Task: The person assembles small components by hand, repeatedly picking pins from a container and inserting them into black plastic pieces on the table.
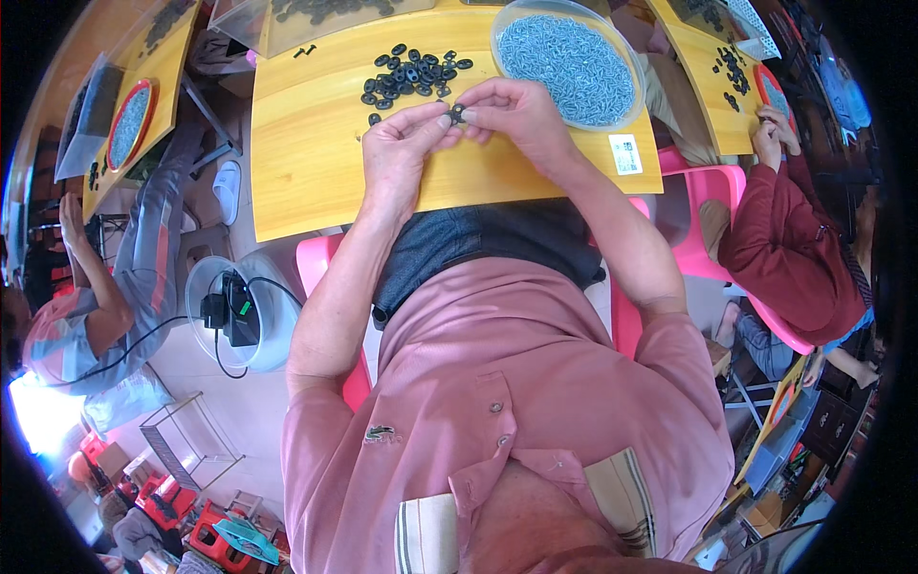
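Observation:
My left hand point(404, 151) and my right hand point(516, 117) meet above the yellow table point(316, 153). Between their fingertips they pinch one small black oval part point(457, 113), partly covered by the fingers. Whether a screw is in it I cannot tell. Just beyond my left hand lies a loose pile of similar black oval parts point(413, 75), some showing holes. A round clear tub point(496, 50) full of small silvery screws point(566, 69) stands beyond my right hand.
A clear bin point(258, 33) with dark parts sits at the table's far edge, near a few assembled black pieces point(304, 51). A white label point(625, 154) is stuck at the right corner. Co-workers sit left point(153, 249) and right point(794, 249). A bucket point(263, 325) holds black power adapters.

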Tool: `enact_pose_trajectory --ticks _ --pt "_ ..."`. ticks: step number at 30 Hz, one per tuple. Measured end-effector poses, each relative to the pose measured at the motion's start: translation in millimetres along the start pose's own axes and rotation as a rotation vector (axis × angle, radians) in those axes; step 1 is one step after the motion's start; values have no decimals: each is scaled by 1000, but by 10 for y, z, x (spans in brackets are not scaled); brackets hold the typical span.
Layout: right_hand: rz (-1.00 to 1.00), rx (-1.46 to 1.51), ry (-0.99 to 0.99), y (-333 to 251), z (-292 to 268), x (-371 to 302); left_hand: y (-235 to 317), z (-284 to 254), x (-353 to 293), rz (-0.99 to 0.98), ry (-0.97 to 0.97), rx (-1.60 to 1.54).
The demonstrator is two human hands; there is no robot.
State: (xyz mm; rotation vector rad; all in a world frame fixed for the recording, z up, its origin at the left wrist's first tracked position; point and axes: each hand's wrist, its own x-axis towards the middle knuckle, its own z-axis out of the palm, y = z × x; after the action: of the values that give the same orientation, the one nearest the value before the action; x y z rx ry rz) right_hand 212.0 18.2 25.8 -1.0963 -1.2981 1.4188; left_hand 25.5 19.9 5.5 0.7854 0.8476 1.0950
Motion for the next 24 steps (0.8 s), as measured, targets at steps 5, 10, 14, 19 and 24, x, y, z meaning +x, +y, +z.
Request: enact_pose_trajectory --ticks 5,10,14,19,24 --pt "2 -2 0 8 -4 6 3 12 -8 -8 12 -23" --pt "-1 -15 9 9 -7 3 6 24 -16 -13 30 -37" --pt "-4 -24 20 1 -2 0 -2 18 -13 -6 32 -42" --pt "-11 -41 15 -8 1 -7 3 36 -27 -4 29 -40" --pt "-16 -47 19 -6 8 -9 -9 28 -25 0 24 -44"
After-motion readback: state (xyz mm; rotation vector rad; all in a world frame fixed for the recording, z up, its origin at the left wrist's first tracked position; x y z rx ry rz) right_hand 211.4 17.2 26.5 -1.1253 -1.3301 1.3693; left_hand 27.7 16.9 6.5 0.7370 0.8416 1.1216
